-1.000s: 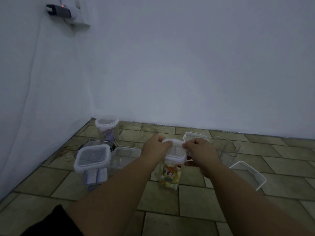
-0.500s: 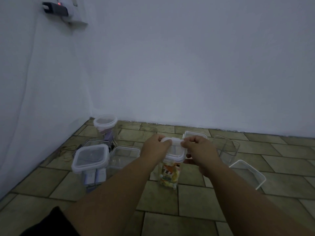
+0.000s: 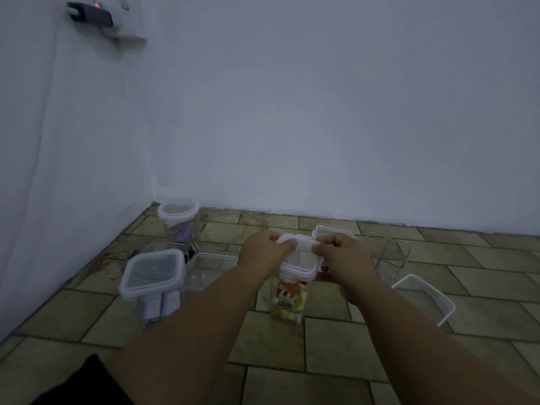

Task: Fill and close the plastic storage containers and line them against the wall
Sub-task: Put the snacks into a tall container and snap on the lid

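Observation:
A tall clear container with colourful packets inside stands on the tiled floor in the middle. A white-rimmed lid sits on its top. My left hand grips the lid's left side and far clip flap. From the right, my right hand pinches the same flap and lid edge. To the left stands a closed square container holding white and purple packets. A closed round jar stands in the corner by the wall.
Open empty containers lie around: one left of my hands, one to the right, one at the near right, and one behind the lid. A wall socket with a charger hangs at upper left.
Both hands stay on the lid of the middle container; the fingers have shifted slightly on the far clip flap. The containers have not moved.

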